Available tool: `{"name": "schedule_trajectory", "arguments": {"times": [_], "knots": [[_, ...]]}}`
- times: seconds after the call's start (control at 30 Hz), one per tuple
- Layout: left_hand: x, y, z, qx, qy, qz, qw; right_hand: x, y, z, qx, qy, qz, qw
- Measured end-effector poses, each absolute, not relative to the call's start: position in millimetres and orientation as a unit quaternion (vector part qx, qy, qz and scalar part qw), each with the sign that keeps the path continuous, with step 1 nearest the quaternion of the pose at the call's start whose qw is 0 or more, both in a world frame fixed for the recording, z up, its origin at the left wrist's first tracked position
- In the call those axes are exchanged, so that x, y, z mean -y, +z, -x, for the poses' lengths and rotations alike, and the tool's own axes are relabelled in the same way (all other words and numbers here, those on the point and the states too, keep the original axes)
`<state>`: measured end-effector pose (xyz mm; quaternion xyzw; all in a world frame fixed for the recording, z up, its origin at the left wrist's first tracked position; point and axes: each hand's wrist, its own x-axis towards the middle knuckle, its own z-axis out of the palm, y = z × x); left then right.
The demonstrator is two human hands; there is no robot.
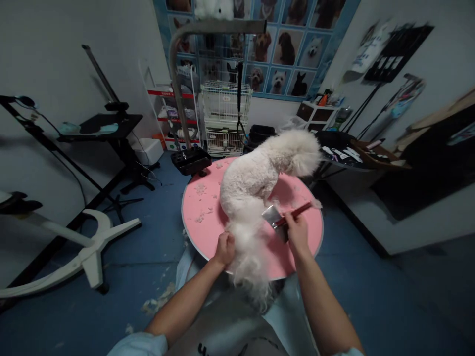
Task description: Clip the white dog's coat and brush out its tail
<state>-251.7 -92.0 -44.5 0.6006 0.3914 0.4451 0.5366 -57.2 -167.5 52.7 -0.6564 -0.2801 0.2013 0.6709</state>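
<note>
A white curly-coated dog (pixel 248 173) stands on a round pink grooming table (pixel 196 198). Its fluffy far end points to the right, while long loose fur (pixel 250 247) at its near end hangs over the table's front edge. My left hand (pixel 224 248) is closed at the left side of this fur, apparently gripping some of it; the fingertips are hidden. In my right hand (pixel 297 232) is a slicker brush (pixel 272 215) with a reddish-brown handle, its metal head close to the fur's right side. I cannot tell if the bristles touch.
Clipped hair tufts (pixel 201 189) lie on the tabletop. A metal grooming arm (pixel 176 74) rises at the back left, with a black strap (pixel 239 94) hanging from it. Behind stand wire cages (pixel 224 109); tools (pixel 345 154) lie at right. A white stand base (pixel 92 252) occupies the left floor.
</note>
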Motion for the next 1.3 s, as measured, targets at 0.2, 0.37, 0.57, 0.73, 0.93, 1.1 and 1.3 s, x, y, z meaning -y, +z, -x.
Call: {"name": "schedule_trajectory", "arguments": {"times": [0.2, 0.37, 0.57, 0.73, 0.93, 1.1, 1.3], "knots": [[90.0, -44.9, 248.6, -0.42, 0.458, -0.638, 0.455, 158.9, 67.3, 54.9, 0.376, 0.233, 0.653, 0.615], [89.9, -43.0, 246.4, -0.415, 0.453, -0.637, 0.465, 155.7, 79.8, 50.5, 0.302, 0.114, 0.665, 0.674], [91.3, -37.7, 242.3, -0.409, 0.45, -0.636, 0.475, 161.5, 67.9, 68.9, 0.392, 0.272, 0.66, 0.58], [90.8, -37.4, 240.5, -0.393, 0.434, -0.635, 0.504, 166.6, 59.4, 77.2, 0.374, 0.194, 0.642, 0.64], [90.7, -41.7, 243.7, -0.395, 0.425, -0.64, 0.504, 169.4, 62.4, 68.1, 0.304, 0.135, 0.686, 0.647], [89.7, -41.9, 243.3, -0.383, 0.412, -0.649, 0.511, 165.1, 51.7, 73.3, 0.365, 0.25, 0.646, 0.622], [76.4, -40.8, 252.0, -0.416, 0.382, -0.655, 0.503, 196.7, 36.8, -8.2, 0.086, 0.008, 0.67, 0.738]]}}
